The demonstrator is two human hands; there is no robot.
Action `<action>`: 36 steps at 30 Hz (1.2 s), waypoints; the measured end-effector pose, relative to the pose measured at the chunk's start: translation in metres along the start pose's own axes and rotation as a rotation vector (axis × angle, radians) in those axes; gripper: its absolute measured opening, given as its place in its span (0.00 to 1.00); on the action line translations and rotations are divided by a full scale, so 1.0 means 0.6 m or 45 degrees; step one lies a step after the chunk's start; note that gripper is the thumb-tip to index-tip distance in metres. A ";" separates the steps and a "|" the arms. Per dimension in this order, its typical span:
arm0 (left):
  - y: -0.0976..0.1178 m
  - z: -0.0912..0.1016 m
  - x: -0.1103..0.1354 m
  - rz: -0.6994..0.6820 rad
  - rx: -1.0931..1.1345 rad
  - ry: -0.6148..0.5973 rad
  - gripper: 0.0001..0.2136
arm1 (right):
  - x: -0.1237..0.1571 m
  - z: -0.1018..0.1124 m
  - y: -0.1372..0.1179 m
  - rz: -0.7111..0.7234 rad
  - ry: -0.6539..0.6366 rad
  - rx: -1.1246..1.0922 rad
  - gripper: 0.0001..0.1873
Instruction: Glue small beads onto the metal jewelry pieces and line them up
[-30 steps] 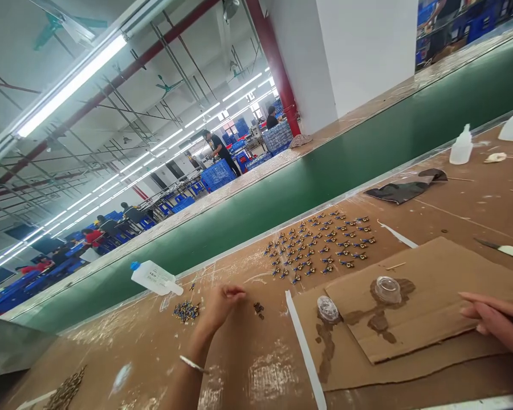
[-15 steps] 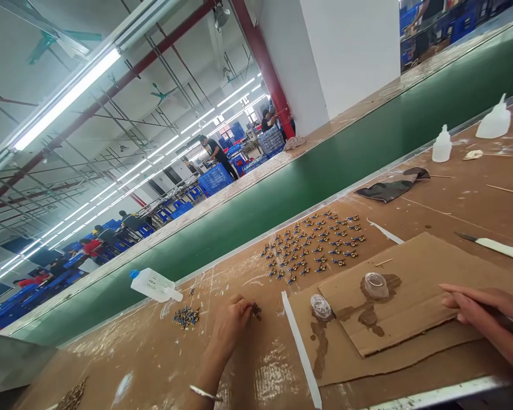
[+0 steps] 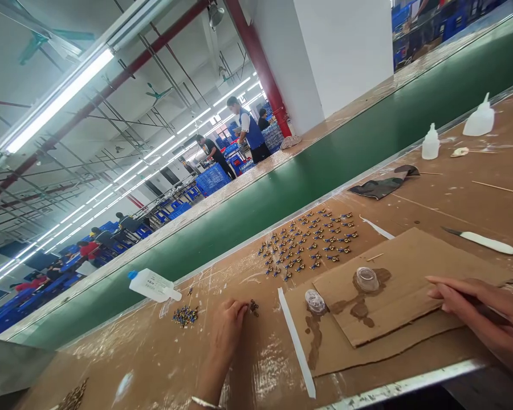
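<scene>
My left hand [image 3: 226, 333] rests on the brown tabletop with its fingers curled, the fingertips touching a tiny dark cluster of small parts [image 3: 253, 307]. A little heap of blue and gold parts [image 3: 185, 314] lies to its left. My right hand [image 3: 481, 316] lies on the cardboard sheet [image 3: 406, 285] at the right, fingers stretched along a thin dark stick that I can barely make out. Several small blue and gold parts [image 3: 308, 242] are laid out in rows beyond the cardboard. Two clear little cups [image 3: 366, 279] sit on dark wet stains.
A white bottle with a blue cap [image 3: 151, 285] lies on its side near the green conveyor belt [image 3: 325, 171]. A white-handled knife [image 3: 483, 241], a dark rag [image 3: 380, 185], two squeeze bottles [image 3: 430, 142] and a white strip [image 3: 297, 344] lie around. People work in the background.
My left hand slid right from the blue-gold heap to the dark cluster and settled on it. My right hand came further in over the cardboard. The view tipped down slightly.
</scene>
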State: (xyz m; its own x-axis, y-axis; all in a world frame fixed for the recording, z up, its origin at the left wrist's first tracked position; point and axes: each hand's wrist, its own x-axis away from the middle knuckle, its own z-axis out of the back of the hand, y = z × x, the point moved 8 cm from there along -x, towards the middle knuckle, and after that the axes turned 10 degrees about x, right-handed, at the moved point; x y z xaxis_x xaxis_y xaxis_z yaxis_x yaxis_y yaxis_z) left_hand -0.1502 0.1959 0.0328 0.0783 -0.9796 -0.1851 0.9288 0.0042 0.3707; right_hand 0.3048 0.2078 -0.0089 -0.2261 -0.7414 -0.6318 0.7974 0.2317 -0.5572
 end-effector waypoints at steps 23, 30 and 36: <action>0.066 -0.027 0.085 0.314 0.553 -0.117 0.16 | -0.014 0.039 -0.070 0.269 0.063 0.069 0.13; 0.105 -0.046 0.105 0.335 0.444 -0.129 0.12 | -0.015 0.037 -0.064 0.225 0.025 -0.005 0.10; 0.088 -0.044 0.103 0.351 0.439 -0.105 0.10 | -0.014 0.039 -0.068 0.220 0.012 0.034 0.10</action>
State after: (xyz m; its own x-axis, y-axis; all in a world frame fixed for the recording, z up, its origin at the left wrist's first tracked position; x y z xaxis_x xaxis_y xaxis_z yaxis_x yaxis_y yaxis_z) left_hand -0.0867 0.1407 0.0171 0.2638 -0.9641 0.0315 0.7012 0.2141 0.6800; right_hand 0.2875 0.1902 0.0317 -0.0894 -0.6857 -0.7224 0.8396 0.3383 -0.4250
